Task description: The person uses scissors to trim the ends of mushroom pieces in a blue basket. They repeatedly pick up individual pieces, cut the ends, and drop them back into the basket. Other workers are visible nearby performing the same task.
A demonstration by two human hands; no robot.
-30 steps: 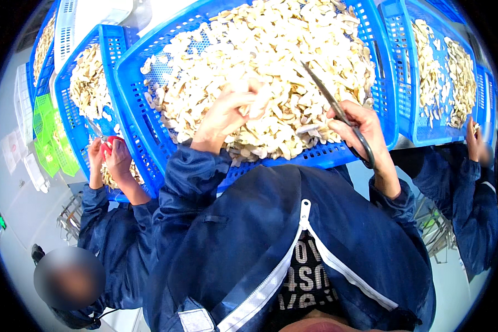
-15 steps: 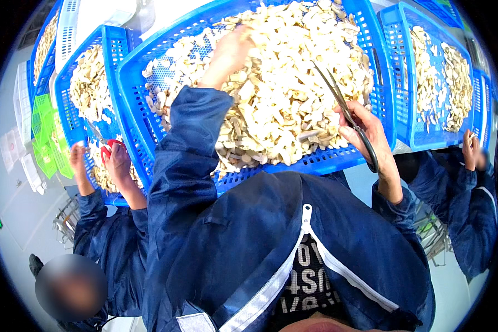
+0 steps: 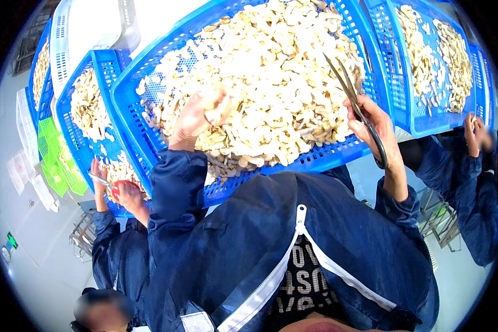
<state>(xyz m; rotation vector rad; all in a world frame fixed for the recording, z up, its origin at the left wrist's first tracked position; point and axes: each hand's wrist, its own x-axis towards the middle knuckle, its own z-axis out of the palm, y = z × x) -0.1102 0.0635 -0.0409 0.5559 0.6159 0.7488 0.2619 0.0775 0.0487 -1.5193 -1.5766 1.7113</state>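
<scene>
A large blue perforated crate (image 3: 310, 166) in front of me holds a heap of pale sliced mushrooms (image 3: 276, 94). Over the heap's left side is my left hand (image 3: 196, 116), its fingers curled in around what looks like a mushroom slice; glare blurs the fingertips. My right hand (image 3: 373, 124), at the crate's near right corner, grips dark metal scissors (image 3: 348, 91) by the handles. Their blades point away from me over the slices, with a narrow gap between the tips.
At left, a co-worker's hands (image 3: 128, 195) hold red-handled scissors over a smaller blue crate (image 3: 102, 63) of slices. Another blue crate (image 3: 426, 126) stands at right, beside a second co-worker's hands (image 3: 473, 133). Green baskets (image 3: 52, 160) sit at the far left.
My left hand has drawn back toward me and left from the middle of the heap, its fingers now curled. My right hand keeps its grip on the scissors. The view has shifted slightly.
</scene>
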